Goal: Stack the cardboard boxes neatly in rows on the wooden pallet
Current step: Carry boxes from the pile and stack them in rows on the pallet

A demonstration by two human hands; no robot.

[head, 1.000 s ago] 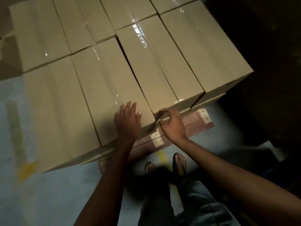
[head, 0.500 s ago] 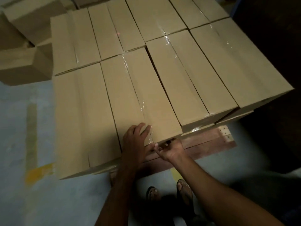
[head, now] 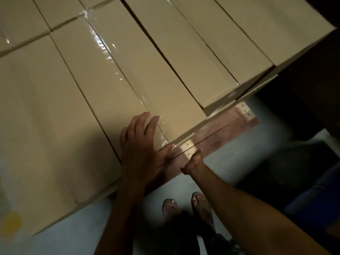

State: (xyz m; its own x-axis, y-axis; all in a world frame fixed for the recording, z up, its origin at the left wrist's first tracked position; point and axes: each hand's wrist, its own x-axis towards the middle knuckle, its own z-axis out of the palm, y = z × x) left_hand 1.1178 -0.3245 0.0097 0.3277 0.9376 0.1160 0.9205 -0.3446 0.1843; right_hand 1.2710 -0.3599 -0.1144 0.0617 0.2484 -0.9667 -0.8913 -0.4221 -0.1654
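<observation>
Cardboard boxes [head: 55, 107] lie in tight rows on the wooden pallet [head: 226, 126], filling the view from 9 o'clock round to 2 o'clock. Nearest the camera, at 6 o'clock, two feet in sandals [head: 202, 203] stand on the pale floor [head: 230, 162], and both bare forearms reach up from the bottom edge.

The right hand [head: 193, 162], just beyond the feet, is at the pallet's near board beside a pale nailed block [head: 189, 150]. Its fingers are curled in, and whether they pinch anything cannot be told. The left hand [head: 141, 144] lies on its 9 o'clock side, palm down on the near end of one long box [head: 119, 80]. Its fingers are spread flat across the top, and the thumb stretches along the box's near edge toward the right hand. The two hands are near each other but apart.

The pallet's reddish board runs out from under the boxes toward 3 o'clock and ends at a second pale block [head: 244, 111]. Beyond the hands, the boxes run lengthwise toward 11 o'clock, side by side and touching. Clear tape [head: 103, 46] shines along the top seam of the box under the left hand. Another row butts against their far ends at 11 o'clock. A yellow mark [head: 11, 225] shows on the floor at 8 o'clock, and the area at 3 o'clock is too dark to read.
</observation>
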